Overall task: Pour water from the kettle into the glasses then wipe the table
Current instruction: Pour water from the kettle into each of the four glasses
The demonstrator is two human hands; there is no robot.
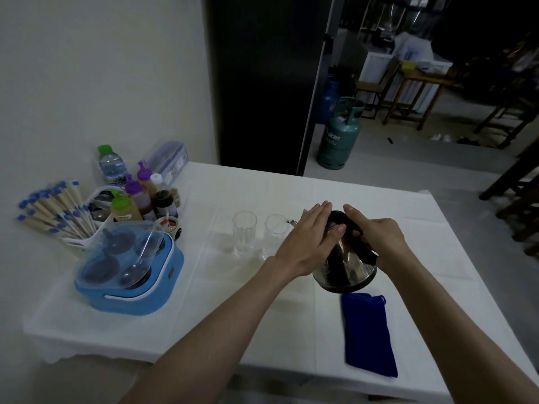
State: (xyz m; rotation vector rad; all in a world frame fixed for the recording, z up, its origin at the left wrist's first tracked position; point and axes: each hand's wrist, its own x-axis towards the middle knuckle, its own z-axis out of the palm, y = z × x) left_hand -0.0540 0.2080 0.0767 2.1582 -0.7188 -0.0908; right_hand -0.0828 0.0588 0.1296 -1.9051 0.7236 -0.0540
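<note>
A steel kettle (348, 268) with a black lid and handle is tilted to the left, its spout over the rim of the right glass (274, 237). My right hand (379, 237) is closed around the black handle. My left hand (312, 240) lies flat with fingers together on the kettle's lid and upper side. A second clear glass (244, 233) stands just left of the first. Both glasses look close to empty. A folded blue cloth (369, 333) lies on the white table (262, 316), right in front of the kettle.
At the left of the table stand a blue container with a clear lid (128, 272), sauce bottles (140, 199), a water bottle (110, 164) and a holder of wrapped chopsticks (55, 211). Gas cylinders (339, 132) and wooden chairs stand on the floor beyond.
</note>
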